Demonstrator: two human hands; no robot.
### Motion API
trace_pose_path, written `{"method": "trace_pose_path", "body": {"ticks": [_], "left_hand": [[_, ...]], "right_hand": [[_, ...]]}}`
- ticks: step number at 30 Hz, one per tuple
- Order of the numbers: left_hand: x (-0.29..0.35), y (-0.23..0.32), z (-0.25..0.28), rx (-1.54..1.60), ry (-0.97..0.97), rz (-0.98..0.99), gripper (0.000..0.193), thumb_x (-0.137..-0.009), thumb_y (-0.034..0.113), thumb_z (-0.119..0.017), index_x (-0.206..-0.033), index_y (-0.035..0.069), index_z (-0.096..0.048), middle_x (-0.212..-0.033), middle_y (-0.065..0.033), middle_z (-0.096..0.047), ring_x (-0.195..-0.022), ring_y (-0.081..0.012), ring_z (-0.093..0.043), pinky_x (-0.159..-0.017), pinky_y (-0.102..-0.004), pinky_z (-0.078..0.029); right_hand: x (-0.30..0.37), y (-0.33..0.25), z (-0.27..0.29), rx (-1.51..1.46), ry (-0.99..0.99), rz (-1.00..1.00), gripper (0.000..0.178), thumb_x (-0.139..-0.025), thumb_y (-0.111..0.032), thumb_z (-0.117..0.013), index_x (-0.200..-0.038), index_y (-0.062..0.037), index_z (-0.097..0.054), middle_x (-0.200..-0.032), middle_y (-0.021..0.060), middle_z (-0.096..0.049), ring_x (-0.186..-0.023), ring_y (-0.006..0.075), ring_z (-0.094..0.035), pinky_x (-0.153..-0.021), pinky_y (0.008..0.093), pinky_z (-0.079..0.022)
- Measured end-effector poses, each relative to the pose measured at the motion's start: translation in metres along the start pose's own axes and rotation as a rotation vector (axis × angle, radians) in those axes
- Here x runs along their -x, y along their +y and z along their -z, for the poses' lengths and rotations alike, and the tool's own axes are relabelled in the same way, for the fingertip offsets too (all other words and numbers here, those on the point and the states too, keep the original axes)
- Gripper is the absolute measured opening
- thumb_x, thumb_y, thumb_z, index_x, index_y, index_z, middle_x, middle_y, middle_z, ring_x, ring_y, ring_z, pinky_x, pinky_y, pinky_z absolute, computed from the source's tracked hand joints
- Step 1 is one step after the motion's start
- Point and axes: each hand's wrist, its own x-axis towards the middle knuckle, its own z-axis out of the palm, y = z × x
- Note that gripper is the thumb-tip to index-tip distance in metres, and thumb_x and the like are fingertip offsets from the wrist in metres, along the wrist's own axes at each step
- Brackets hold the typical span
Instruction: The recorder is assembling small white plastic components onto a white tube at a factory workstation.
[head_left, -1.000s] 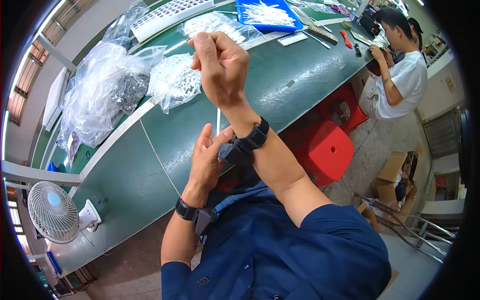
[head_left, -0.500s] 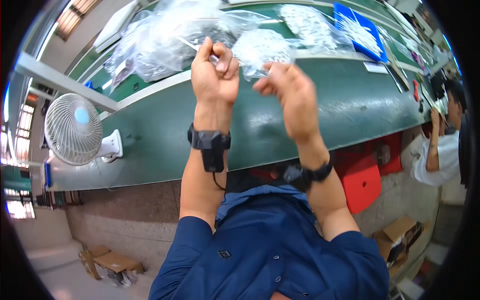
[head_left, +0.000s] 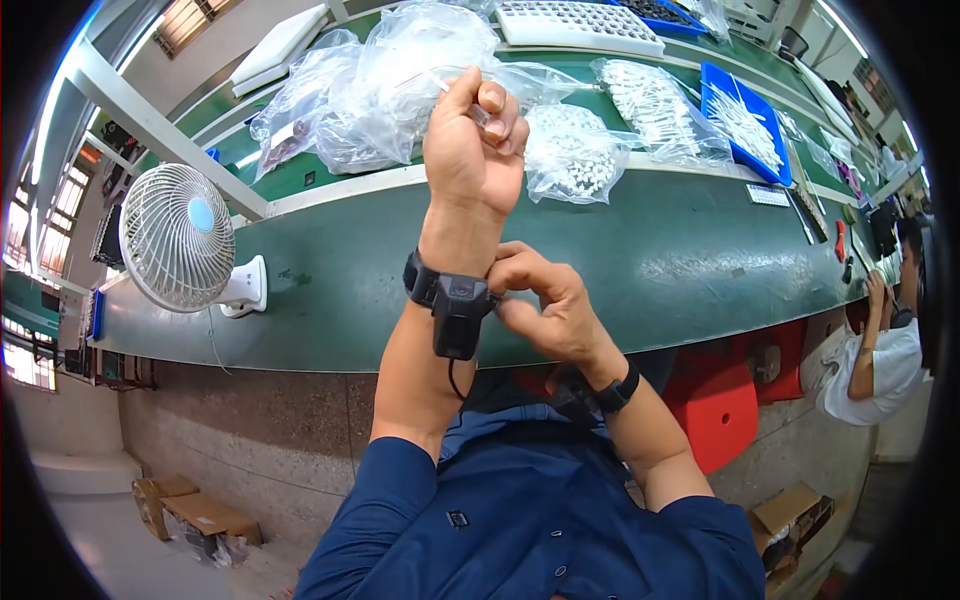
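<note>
My left hand (head_left: 475,145) is raised palm up over the bench, its fingers curled around a thin white stick whose end shows beside the thumb. A black strap with a small box-shaped device (head_left: 460,318) circles my left wrist, and a cable hangs from it. My right hand (head_left: 548,305) is at that wrist, thumb and forefinger closed on the edge of the strap; the exact contact is partly hidden. Beyond my left hand lies a clear bag of small white parts (head_left: 572,155), next to a large heap of clear plastic bags (head_left: 385,90).
A white fan (head_left: 175,235) stands at the left of the green bench (head_left: 370,280). Farther back are a bag of white sticks (head_left: 655,110), a blue tray (head_left: 770,170) of white sticks and a white foam tray (head_left: 580,28). A red stool (head_left: 715,415) and a co-worker (head_left: 880,360) are at right.
My right hand has come down from beside my left hand's fingers to the strap on my left wrist. My left hand still holds the stick. The view has shifted a little.
</note>
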Motion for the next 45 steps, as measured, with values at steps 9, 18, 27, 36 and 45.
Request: {"method": "trace_pose_path", "body": {"ticks": [9,18,27,36,45], "left_hand": [[0.053,-0.001,-0.048,0.271,-0.252,0.298,0.037,-0.108,0.019,-0.044,-0.073,0.011,-0.049,-0.066,0.0023,-0.049,-0.053,-0.0073,-0.037,-0.047,-0.0244,-0.029],[0.074,-0.044,-0.050,0.121,-0.177,0.462,0.034,-0.108,0.021,-0.045,-0.075,0.013,-0.048,-0.062,0.0034,-0.049,-0.050,-0.0063,-0.038,-0.042,-0.0221,-0.030],[0.081,-0.052,-0.057,0.073,-0.195,0.534,0.028,-0.108,0.021,-0.046,-0.080,0.015,-0.048,-0.062,0.0036,-0.050,-0.048,-0.0051,-0.039,-0.040,-0.0202,-0.030],[0.093,-0.059,-0.049,0.118,-0.219,0.554,0.026,-0.108,0.019,-0.047,-0.082,0.015,-0.048,-0.063,0.0037,-0.050,-0.049,-0.0047,-0.040,-0.041,-0.0200,-0.030],[0.076,-0.052,-0.026,-0.282,0.020,0.272,0.020,-0.105,0.013,-0.050,-0.085,0.014,-0.049,-0.062,0.0023,-0.049,-0.049,-0.0061,-0.041,-0.042,-0.0199,-0.030]], "right_hand": [[-0.018,0.005,0.003,0.281,-0.491,-0.268,0.033,-0.090,-0.007,-0.063,-0.122,0.0009,-0.060,-0.132,0.0130,-0.060,-0.109,0.0206,-0.061,-0.096,0.0339,-0.048],[-0.002,0.004,0.019,-0.103,-0.432,-0.358,0.052,-0.089,-0.006,-0.067,-0.138,0.0022,-0.051,-0.137,0.0094,-0.056,-0.121,0.0178,-0.055,-0.102,0.0335,-0.045],[-0.014,0.029,0.013,-0.211,-0.559,-0.378,0.053,-0.091,-0.008,-0.066,-0.140,0.0022,-0.048,-0.138,0.0096,-0.056,-0.122,0.0184,-0.055,-0.103,0.0341,-0.044],[-0.018,0.060,0.011,-0.371,-0.607,-0.340,0.055,-0.093,-0.009,-0.065,-0.143,0.0022,-0.045,-0.138,0.0098,-0.055,-0.123,0.0190,-0.054,-0.104,0.0346,-0.044],[0.015,0.024,0.030,0.140,-0.477,-0.174,0.034,-0.098,-0.012,-0.060,-0.129,0.0009,-0.058,-0.127,0.0140,-0.064,-0.119,0.0232,-0.060,-0.101,0.0362,-0.049]]}}
